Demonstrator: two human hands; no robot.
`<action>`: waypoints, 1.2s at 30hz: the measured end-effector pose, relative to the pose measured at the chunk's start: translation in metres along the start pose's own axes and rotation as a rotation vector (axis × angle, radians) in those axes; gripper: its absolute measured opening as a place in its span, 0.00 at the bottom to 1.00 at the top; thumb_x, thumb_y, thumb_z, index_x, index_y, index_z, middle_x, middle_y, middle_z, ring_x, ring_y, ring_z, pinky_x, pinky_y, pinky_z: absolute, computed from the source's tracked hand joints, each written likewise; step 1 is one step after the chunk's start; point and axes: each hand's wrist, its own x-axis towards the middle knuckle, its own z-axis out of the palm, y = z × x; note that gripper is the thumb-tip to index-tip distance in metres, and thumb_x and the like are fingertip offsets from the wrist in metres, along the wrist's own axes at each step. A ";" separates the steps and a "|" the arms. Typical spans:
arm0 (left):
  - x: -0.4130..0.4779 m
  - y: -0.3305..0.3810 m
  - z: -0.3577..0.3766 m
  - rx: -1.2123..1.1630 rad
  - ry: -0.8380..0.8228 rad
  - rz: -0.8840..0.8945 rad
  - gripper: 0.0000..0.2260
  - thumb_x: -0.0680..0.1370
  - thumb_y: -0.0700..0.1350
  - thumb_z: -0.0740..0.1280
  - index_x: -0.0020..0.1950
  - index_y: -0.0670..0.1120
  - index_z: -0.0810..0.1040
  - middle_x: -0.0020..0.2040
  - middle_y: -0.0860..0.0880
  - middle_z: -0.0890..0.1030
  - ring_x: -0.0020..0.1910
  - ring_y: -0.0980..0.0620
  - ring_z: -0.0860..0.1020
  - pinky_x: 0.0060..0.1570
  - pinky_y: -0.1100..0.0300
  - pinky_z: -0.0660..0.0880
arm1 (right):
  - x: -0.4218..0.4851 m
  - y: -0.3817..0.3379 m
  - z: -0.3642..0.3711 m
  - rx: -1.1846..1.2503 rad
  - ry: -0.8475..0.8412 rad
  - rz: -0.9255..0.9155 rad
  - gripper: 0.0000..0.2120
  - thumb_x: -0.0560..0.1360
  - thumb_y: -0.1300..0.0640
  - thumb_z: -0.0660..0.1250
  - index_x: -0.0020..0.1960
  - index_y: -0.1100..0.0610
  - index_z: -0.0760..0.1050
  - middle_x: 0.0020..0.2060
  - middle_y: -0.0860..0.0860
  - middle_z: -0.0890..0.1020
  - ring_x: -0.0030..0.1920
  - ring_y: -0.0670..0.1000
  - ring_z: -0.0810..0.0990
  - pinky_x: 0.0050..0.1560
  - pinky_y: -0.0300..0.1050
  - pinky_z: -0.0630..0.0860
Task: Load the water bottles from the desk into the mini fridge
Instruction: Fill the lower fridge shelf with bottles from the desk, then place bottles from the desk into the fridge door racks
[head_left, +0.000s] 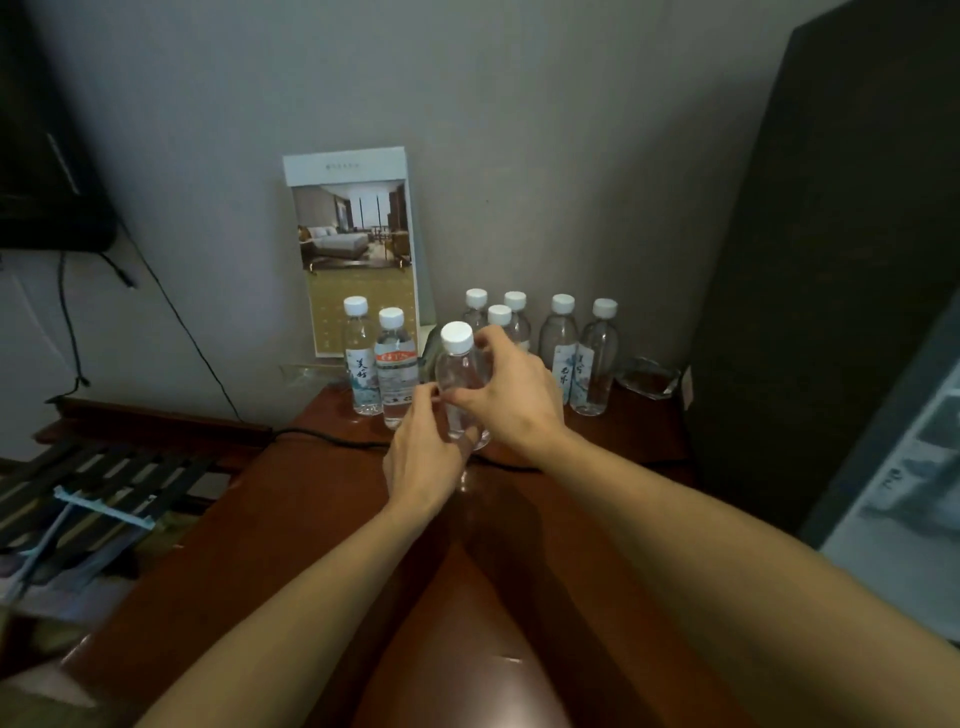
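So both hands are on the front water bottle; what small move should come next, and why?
Probably lift the front water bottle straight up off the desk. The left hand holds its lower body and the right hand its upper body, so the grip looks ready. Close behind it stand other water bottles; a sideways pull might knock them.

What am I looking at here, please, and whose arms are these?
There is no machine. One camera worn on a person's head looks forward and down, so the arms are that person's own. The left hand and right hand both grip one clear, white-capped bottle. It is on or just above the brown desk; I cannot tell which. Seven more bottles stand behind it near the wall. A picture card stands against the wall, a glass dish sits at the right, and a black cable crosses the desk.
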 end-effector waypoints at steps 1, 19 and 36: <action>-0.008 0.003 -0.005 -0.011 -0.024 0.024 0.26 0.75 0.57 0.73 0.70 0.58 0.66 0.64 0.51 0.81 0.64 0.43 0.79 0.54 0.47 0.76 | -0.008 -0.002 -0.009 0.024 0.000 0.011 0.27 0.69 0.42 0.79 0.62 0.44 0.71 0.54 0.45 0.84 0.52 0.50 0.84 0.53 0.54 0.82; -0.170 0.141 -0.014 -0.168 -0.210 0.497 0.25 0.69 0.71 0.74 0.58 0.59 0.76 0.47 0.59 0.83 0.46 0.58 0.82 0.48 0.48 0.82 | -0.196 0.016 -0.215 -0.008 0.289 0.088 0.29 0.72 0.41 0.75 0.69 0.51 0.75 0.58 0.48 0.84 0.57 0.51 0.82 0.57 0.54 0.81; -0.295 0.385 0.052 -0.496 -0.344 0.873 0.26 0.70 0.69 0.74 0.57 0.52 0.76 0.42 0.54 0.82 0.40 0.54 0.81 0.44 0.47 0.81 | -0.311 0.062 -0.439 -0.165 0.787 0.182 0.31 0.72 0.41 0.75 0.71 0.52 0.75 0.59 0.49 0.84 0.59 0.49 0.82 0.60 0.52 0.81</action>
